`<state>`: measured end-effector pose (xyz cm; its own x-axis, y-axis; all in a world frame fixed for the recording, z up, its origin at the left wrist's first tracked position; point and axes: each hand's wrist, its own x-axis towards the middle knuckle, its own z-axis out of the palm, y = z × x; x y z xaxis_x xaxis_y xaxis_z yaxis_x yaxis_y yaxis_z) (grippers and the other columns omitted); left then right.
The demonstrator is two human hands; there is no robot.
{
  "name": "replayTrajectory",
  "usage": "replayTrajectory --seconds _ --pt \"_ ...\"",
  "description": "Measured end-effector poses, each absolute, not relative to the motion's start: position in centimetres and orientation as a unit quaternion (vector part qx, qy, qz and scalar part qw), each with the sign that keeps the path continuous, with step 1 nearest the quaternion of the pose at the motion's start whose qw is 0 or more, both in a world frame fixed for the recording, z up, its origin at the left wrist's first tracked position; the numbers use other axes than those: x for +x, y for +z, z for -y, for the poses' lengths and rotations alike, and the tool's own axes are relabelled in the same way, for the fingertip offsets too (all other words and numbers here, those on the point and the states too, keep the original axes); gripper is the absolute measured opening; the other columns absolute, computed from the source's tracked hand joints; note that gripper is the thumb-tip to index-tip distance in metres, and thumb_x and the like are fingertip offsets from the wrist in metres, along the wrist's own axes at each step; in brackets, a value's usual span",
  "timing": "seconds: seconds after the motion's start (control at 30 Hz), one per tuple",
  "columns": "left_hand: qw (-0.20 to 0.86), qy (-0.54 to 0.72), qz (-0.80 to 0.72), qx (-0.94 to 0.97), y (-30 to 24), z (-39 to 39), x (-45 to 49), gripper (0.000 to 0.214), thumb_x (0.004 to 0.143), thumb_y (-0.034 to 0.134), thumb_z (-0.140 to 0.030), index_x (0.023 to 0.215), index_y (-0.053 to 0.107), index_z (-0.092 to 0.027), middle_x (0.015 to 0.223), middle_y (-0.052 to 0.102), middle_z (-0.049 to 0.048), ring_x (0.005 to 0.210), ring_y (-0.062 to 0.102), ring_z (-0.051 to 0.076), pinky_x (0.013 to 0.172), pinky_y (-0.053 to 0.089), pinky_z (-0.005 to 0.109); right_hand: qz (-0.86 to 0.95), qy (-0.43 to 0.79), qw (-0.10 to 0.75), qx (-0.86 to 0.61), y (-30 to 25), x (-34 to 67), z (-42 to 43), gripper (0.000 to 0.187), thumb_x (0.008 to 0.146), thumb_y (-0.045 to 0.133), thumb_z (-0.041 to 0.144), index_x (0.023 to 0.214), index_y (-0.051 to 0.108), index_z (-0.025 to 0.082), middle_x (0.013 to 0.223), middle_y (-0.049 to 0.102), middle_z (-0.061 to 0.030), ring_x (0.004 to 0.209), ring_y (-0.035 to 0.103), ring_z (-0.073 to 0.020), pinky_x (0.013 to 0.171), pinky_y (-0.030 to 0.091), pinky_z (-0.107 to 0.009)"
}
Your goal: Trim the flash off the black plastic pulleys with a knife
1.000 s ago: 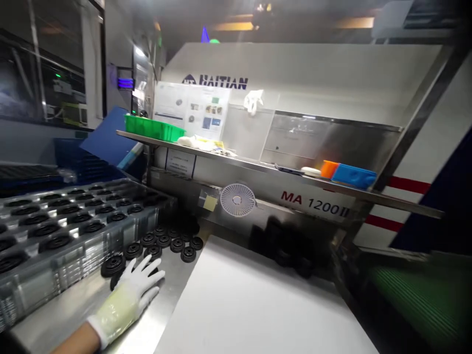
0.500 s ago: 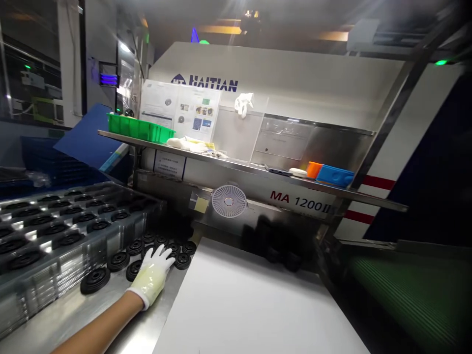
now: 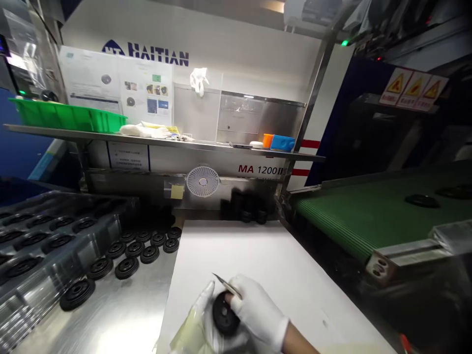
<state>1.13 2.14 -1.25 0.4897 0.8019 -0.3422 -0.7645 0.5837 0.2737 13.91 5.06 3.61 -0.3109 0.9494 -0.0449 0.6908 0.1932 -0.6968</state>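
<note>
One black disc (image 3: pixel 222 314) lies clasped in the left hand (image 3: pixel 197 324); right hand (image 3: pixel 260 314) pinches a thin blade (image 3: pixel 225 283).

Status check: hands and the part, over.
Left hand cradles black disc over white board. Right hand holds thin blade at it. Loose discs lie apart, left.

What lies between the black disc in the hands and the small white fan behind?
In the head view, the thin blade above the black disc, then bare white board and a steel strip up to the fan.
</note>
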Motion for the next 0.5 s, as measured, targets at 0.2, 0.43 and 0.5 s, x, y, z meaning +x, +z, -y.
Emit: replayTrajectory --seconds 0.2,0.43,0.5 --pt "0.833 0.507 -0.213 -0.061 -0.6 -0.8 -1.8 0.04 0.08 0.057 -0.03 0.119 0.05 -0.021 0.108 0.062 0.0098 0.091 0.061 0.022 0.072 0.051 0.036 0.733 0.349 0.252 -0.527 4.9 12.4 -2.3 0.024 0.086 0.044 0.043 0.092 0.057 0.024 0.086 0.06 -0.0002 0.077 0.055 -0.0152 0.069 0.038 -0.026" --pt "0.792 0.541 -0.275 -0.068 0.4 0.6 -4.0 0.051 0.077 0.055 -0.01 0.125 0.046 -0.023 0.117 0.058 0.013 0.105 0.057 0.024 0.085 0.047 0.041 0.681 0.473 0.289 -0.479 2.3 12.5 0.2 0.028 0.09 0.036 0.037 0.071 0.046 0.02 0.062 0.049 0.004 0.058 0.049 -0.0115 0.058 0.038 -0.023" --pt "0.793 0.542 -0.27 -0.07 0.4 0.6 -3.9 0.05 0.076 0.054 -0.012 0.125 0.046 -0.021 0.118 0.057 0.015 0.106 0.056 0.026 0.085 0.048 0.041 0.687 0.452 0.294 -0.487 2.1 12.3 0.9 0.024 0.091 0.034 0.034 0.076 0.047 0.021 0.066 0.052 0.0032 0.06 0.05 -0.0119 0.059 0.038 -0.024"
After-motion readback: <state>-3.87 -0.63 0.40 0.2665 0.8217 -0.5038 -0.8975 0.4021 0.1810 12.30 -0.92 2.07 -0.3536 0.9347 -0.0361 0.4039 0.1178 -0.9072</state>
